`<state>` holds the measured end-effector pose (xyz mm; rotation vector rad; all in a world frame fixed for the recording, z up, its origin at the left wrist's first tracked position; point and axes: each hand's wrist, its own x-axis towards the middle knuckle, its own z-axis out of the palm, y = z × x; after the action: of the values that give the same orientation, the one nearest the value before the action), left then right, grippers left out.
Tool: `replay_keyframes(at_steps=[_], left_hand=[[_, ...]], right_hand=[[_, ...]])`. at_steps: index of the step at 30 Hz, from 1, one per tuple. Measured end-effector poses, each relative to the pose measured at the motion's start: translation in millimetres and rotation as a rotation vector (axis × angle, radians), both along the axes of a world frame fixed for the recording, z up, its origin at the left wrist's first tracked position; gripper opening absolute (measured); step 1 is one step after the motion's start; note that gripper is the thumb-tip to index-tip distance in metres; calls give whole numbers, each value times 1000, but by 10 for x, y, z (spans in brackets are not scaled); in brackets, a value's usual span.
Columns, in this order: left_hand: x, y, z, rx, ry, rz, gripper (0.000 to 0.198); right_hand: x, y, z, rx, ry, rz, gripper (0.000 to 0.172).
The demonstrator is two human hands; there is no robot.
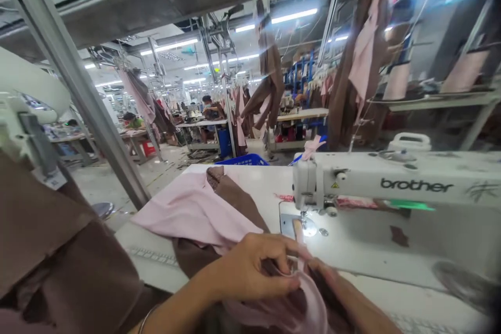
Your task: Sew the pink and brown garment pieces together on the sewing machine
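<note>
The left hand [254,271] pinched the pink fabric edge [313,315] between thumb and fingers. The right hand [337,287], blurred, touched the same edge, its grasp not discernible. The piece lay on the table [364,250], just before the presser foot [304,221] of the sewing machine [391,183]. The step was judged to be edge alignment, and feeding next would call for a flat, matched edge.

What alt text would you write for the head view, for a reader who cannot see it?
A person's left hand pinches pink and brown cloth on a white table, the right hand beside it, before a white sewing machine. Behind, a factory hall with hanging garments.
</note>
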<state>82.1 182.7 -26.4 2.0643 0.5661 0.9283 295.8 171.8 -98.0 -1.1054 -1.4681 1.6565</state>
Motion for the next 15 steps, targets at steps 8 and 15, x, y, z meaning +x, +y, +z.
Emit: replay_keyframes(at_steps=[8, 15], left_hand=[[18, 29, -114, 39, -23, 1, 28], [26, -18, -141, 45, -60, 11, 26]], right_hand=[[-123, -86, 68, -140, 49, -14, 80], [-178, -131, 118, -74, 56, -72, 65]])
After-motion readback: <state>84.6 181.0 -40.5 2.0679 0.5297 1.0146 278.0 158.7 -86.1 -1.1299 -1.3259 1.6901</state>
